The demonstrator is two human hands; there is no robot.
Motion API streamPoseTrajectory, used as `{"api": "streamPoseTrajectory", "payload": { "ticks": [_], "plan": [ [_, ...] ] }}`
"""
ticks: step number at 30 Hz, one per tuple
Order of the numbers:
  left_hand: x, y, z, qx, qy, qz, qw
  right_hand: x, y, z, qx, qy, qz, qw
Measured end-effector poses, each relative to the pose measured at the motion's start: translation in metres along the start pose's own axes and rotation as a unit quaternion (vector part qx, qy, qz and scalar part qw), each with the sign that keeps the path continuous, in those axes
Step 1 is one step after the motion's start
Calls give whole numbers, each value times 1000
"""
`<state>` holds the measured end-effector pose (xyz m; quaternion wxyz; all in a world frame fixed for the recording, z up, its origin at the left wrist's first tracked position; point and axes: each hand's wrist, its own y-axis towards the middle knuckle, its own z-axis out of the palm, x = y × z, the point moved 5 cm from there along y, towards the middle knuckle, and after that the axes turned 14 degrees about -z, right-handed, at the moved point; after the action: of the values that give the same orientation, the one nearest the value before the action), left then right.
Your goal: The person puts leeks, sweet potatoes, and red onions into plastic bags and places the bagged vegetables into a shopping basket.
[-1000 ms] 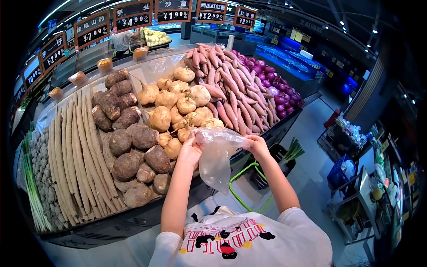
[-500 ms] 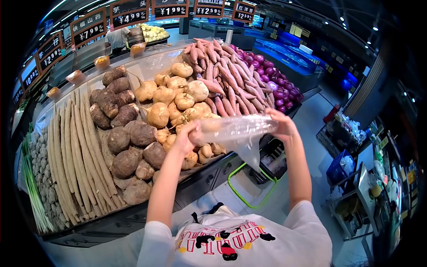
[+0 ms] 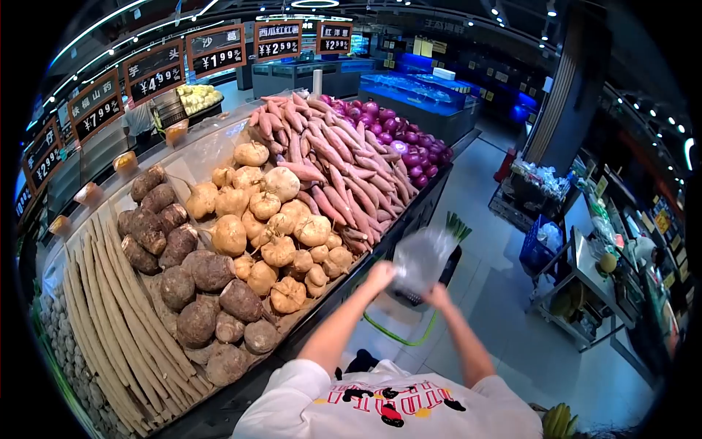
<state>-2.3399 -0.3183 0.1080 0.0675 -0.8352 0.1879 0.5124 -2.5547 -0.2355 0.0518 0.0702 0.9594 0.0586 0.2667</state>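
A clear plastic bag (image 3: 423,257) spreads out, blurred by motion, between my two hands. My left hand (image 3: 380,276) is closed on its left edge, beside the front edge of the produce stand. Gripping the lower right edge is my right hand (image 3: 436,295). Below and behind the bag, a black shopping basket with a green handle (image 3: 395,338) is partly hidden. Green leafy stalks (image 3: 458,226) stick out past the bag at its upper right. Closest on the stand are round tan root vegetables (image 3: 278,250) and red sweet potatoes (image 3: 344,164).
The stand also carries brown taro (image 3: 197,322), long yams (image 3: 121,314) and purple onions (image 3: 409,150). Price signs (image 3: 216,51) hang above its far side. To the right are a metal cart (image 3: 585,282), a blue crate (image 3: 541,245) and a pillar (image 3: 563,110).
Both hands have moved down and away from the stand, carrying the plastic bag over the basket. My view has turned to the right, and the hands are closer together.
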Motion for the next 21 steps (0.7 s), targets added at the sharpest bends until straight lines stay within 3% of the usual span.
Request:
{"api": "streamPoseTrajectory", "payload": {
  "ticks": [1, 2, 3, 4, 6, 7, 8, 10, 11, 12, 14, 16, 17, 18, 19, 20, 21],
  "plan": [
    [66, -34, 40, 117, 132, -141, 974, -6, -52, 62, 134, 95, 54, 985],
    [141, -58, 83, 137, 56, -144, 979, -44, -92, 133, 117, 145, -2, 983],
    [192, -81, 111, 196, 3, -293, 936, -12, -117, 121, 170, 50, 34, 984],
    [152, -108, 94, 197, -27, -351, 915, -11, -101, 104, 162, 44, 31, 985],
    [132, -71, 89, 86, 74, -206, 972, -21, -88, 81, 153, 1, 149, 977],
    [98, -48, 76, 113, -30, -293, 949, -14, -58, 42, 22, 6, 130, 991],
    [58, -16, 59, 50, -75, -200, 976, -3, -25, -4, -140, -30, 54, 988],
    [-55, 32, 7, -97, -62, -12, 993, 70, 23, -126, -326, -2, -69, 943],
    [-107, 45, -14, -157, -88, 54, 982, 108, 32, -178, -367, 10, -87, 926],
    [-162, 33, -42, -137, -132, 73, 979, 148, 32, -221, -395, 28, -92, 914],
    [-212, 17, -71, -116, -120, 132, 977, 186, 26, -261, -430, 18, -98, 897],
    [-227, -12, -84, -171, -96, 306, 932, 176, 27, -236, -442, 25, -126, 888],
    [-206, -20, -81, -138, -74, 273, 949, 165, 27, -210, -449, 37, -159, 879],
    [-144, -14, -63, -132, 9, 186, 974, 138, 26, -157, -393, -100, -229, 885],
    [-67, -12, -37, -47, -147, 84, 984, 63, 32, -55, -325, -134, -198, 915],
    [12, -27, -10, 1, -49, -2, 999, 60, 8, -7, 10, -89, -138, 986],
    [48, -62, -1, 83, -81, -181, 977, 62, -22, 38, 222, -29, -47, 974]
  ]
}}
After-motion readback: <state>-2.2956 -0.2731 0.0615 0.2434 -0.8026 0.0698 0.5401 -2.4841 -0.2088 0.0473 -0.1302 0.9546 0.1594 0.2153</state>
